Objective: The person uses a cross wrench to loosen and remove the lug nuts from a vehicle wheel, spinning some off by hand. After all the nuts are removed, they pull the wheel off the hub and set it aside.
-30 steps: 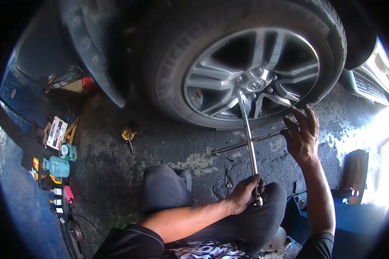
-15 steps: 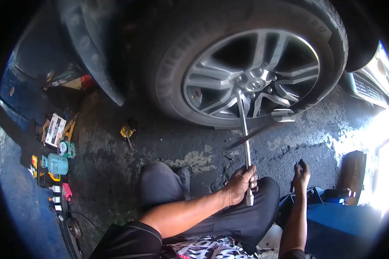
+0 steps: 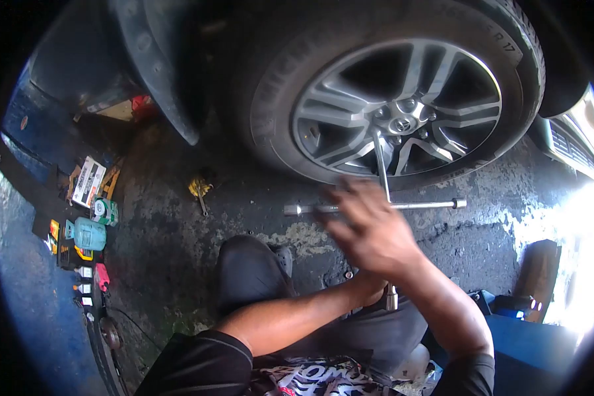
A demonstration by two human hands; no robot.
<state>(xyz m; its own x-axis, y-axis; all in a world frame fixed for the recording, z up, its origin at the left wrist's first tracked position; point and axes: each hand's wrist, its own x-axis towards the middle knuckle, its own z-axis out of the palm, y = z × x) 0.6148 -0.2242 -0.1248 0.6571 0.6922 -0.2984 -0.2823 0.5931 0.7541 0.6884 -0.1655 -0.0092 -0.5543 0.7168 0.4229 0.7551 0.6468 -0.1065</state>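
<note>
A four-way lug wrench (image 3: 429,205) reaches from the hub of the wheel (image 3: 402,105), its far end at one of the lug nuts beside the centre cap. Its crossbar lies roughly level across the view. My left hand (image 3: 372,290) is closed round the near end of the shaft, mostly hidden behind my right forearm. Over the left half of the crossbar is my right hand (image 3: 369,228), fingers spread and smeared by motion, overlapping the bar. The shaft's near socket pokes out below my left hand.
A yellow-marked tool (image 3: 201,191) lies on the dark, worn floor. To the left stand a white box (image 3: 89,181), a teal jug (image 3: 89,233) and several small bottles. A blue object (image 3: 528,350) is at the lower right, near a brown block (image 3: 538,270).
My right hand has come from the lower right up to the wrench's crossbar. The crossbar has turned and now lies nearly level. My left hand stays on the shaft.
</note>
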